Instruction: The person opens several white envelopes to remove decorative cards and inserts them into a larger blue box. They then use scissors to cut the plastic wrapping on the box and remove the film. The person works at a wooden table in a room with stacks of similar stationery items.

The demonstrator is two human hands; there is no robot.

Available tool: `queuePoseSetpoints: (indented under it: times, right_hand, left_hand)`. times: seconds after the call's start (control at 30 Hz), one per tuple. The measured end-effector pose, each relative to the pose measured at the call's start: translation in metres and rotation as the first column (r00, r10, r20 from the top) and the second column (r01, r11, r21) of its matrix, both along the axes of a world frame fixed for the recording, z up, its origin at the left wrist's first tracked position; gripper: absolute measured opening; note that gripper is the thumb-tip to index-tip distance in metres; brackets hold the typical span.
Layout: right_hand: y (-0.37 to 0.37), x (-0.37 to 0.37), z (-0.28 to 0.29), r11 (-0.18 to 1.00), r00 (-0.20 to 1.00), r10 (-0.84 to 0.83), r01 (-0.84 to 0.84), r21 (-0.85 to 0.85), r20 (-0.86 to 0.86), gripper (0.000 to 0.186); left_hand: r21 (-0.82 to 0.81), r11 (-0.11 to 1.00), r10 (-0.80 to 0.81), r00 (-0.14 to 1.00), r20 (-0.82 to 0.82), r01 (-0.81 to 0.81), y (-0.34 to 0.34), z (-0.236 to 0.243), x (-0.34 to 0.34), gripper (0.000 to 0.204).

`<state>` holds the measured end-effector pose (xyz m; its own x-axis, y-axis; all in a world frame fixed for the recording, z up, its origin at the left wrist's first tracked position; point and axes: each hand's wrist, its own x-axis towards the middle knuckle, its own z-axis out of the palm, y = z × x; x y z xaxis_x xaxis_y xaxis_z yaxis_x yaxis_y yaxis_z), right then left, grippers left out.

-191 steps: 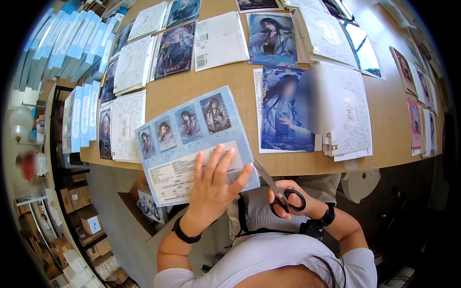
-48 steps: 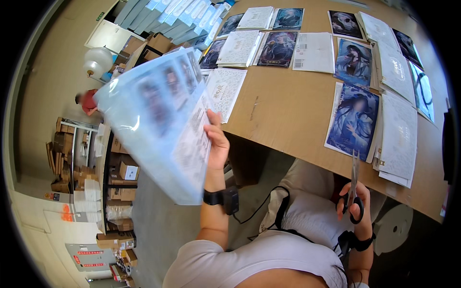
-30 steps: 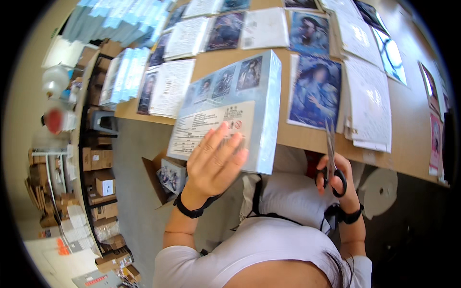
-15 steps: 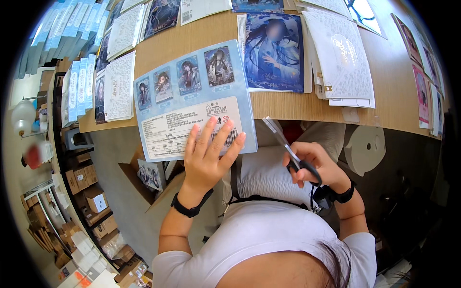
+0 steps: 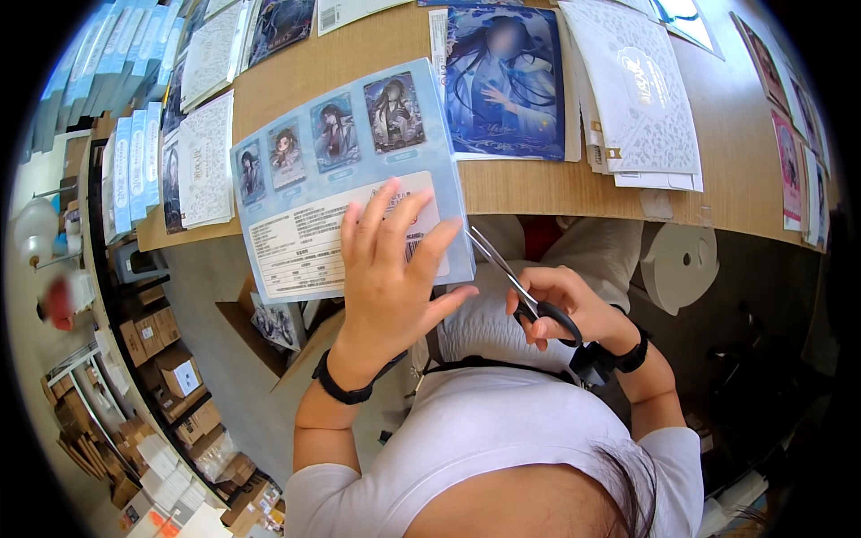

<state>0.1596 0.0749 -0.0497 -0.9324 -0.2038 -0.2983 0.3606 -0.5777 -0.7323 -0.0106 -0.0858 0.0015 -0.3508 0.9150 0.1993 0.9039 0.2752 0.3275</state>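
A light blue box (image 5: 296, 211) with four-sided pictures of characters and a white printed label lies partly over the table's near edge. My left hand (image 5: 386, 255) rests on its label, fingers spread out flat. In my right hand (image 5: 574, 309) is a pair of scissors (image 5: 504, 269) with black handles, my fingers through the loops. Its blades point up and left, slightly apart, with the tips beside the box's right edge. Whether they touch the box, I cannot tell.
On the wooden table (image 5: 538, 190) lie a blue illustrated print (image 5: 507, 90) and stacks of white patterned envelopes (image 5: 650, 99). Blue boxes (image 5: 134, 170) stand in rows at the left. Below are an open carton (image 5: 247, 327), shelves with cartons and a white roll (image 5: 674, 269).
The scissors have moved left and slightly down, bringing their tips to the box's right edge. The box has shifted a little left and up, and my left thumb now spreads wider.
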Motion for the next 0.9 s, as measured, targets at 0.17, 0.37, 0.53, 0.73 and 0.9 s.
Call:
queuePoseSetpoints:
  times: [0.17,0.37,0.53,0.73,0.9]
  right_hand:
    - [0.001,-0.008,-0.002,1.0,0.999,-0.012,0.01,-0.026,-0.041,0.035]
    - [-0.019,-0.014,-0.013,0.993,0.987,-0.089,0.077,-0.095,-0.135,0.036]
    - [-0.024,-0.016,-0.01,0.987,0.971,-0.063,0.027,-0.159,-0.229,0.044]
    - [-0.029,-0.025,-0.002,0.981,0.965,-0.156,0.128,-0.143,-0.21,0.042]
    - [-0.028,-0.028,0.002,0.972,0.971,-0.194,0.172,-0.158,-0.137,0.037]
  left_hand:
    - [-0.052,0.998,0.025,0.996,-0.085,-0.03,0.003,-0.008,0.004,0.077]
    - [-0.032,0.998,0.041,0.987,-0.157,-0.047,0.003,-0.016,0.003,0.085]
    - [0.033,0.997,0.078,0.955,-0.285,-0.071,0.006,-0.026,0.004,0.043]
    - [0.029,0.999,0.033,0.94,-0.34,-0.025,0.005,-0.031,0.001,0.06]
    - [0.032,0.999,0.05,0.939,-0.341,-0.042,0.007,-0.03,0.003,0.052]
